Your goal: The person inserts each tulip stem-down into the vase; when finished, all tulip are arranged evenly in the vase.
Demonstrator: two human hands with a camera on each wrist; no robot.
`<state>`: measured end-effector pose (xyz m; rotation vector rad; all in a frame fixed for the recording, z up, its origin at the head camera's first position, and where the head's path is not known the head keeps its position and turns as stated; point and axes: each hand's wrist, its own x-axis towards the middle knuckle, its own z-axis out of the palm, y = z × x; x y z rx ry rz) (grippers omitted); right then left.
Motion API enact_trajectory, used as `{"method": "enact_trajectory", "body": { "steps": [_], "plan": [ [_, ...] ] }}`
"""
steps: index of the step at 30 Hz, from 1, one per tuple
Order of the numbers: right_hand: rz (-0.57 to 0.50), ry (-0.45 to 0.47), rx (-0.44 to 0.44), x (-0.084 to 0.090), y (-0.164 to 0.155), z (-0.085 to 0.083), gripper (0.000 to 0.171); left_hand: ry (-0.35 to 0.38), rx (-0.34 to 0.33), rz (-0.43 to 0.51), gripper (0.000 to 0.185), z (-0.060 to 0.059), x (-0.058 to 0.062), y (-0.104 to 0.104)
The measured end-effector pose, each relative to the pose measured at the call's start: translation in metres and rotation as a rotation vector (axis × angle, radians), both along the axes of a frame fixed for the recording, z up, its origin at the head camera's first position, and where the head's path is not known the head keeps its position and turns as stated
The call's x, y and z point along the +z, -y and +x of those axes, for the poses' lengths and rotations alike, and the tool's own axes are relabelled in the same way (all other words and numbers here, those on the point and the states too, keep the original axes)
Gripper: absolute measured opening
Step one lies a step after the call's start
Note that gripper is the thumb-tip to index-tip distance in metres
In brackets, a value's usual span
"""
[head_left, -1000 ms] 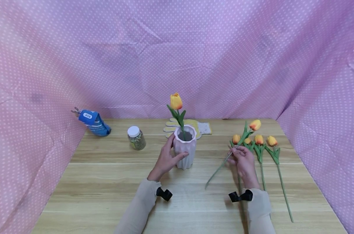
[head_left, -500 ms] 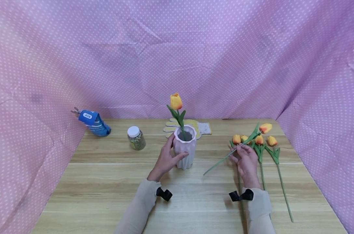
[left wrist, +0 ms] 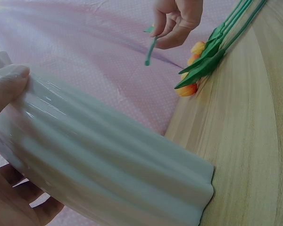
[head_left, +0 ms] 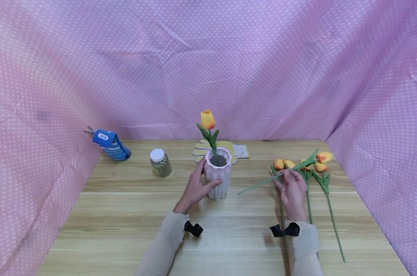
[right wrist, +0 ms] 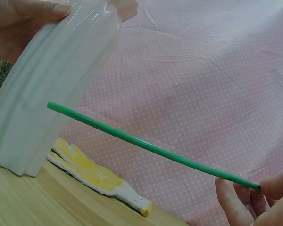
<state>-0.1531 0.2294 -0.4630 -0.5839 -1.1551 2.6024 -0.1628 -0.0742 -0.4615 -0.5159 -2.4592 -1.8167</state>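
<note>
A pale pink ribbed vase (head_left: 218, 174) stands mid-table with one orange tulip (head_left: 207, 119) upright in it. My left hand (head_left: 196, 186) grips the vase's left side; the vase (left wrist: 99, 165) fills the left wrist view. My right hand (head_left: 291, 188) pinches the green stem of a second tulip (head_left: 324, 156), lifted off the table and lying nearly level, its cut end pointing at the vase. The stem (right wrist: 151, 147) crosses the right wrist view toward the vase (right wrist: 52, 80). Several more orange tulips (head_left: 284, 164) lie on the table beneath that hand.
A yellow-and-white work glove (head_left: 237, 150) lies behind the vase. A white-lidded jar (head_left: 160, 163) and a blue pouch (head_left: 110, 144) sit at the back left. Purple dotted cloth (head_left: 208, 69) walls in the wooden table (head_left: 125, 230) on three sides.
My right hand has swung the held tulip: its bloom dropped to the right and its cut end rose toward the vase, so the stem is nearly level. My left hand stayed on the vase.
</note>
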Motion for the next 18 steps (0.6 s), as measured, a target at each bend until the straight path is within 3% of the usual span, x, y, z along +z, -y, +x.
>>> {"method": "enact_trajectory", "body": {
  "steps": [18],
  "plan": [
    [-0.157,-0.078,-0.090,0.017,0.002,0.000,0.008,0.027,-0.001,0.010,0.084,-0.001,0.001,0.000]
  ]
}}
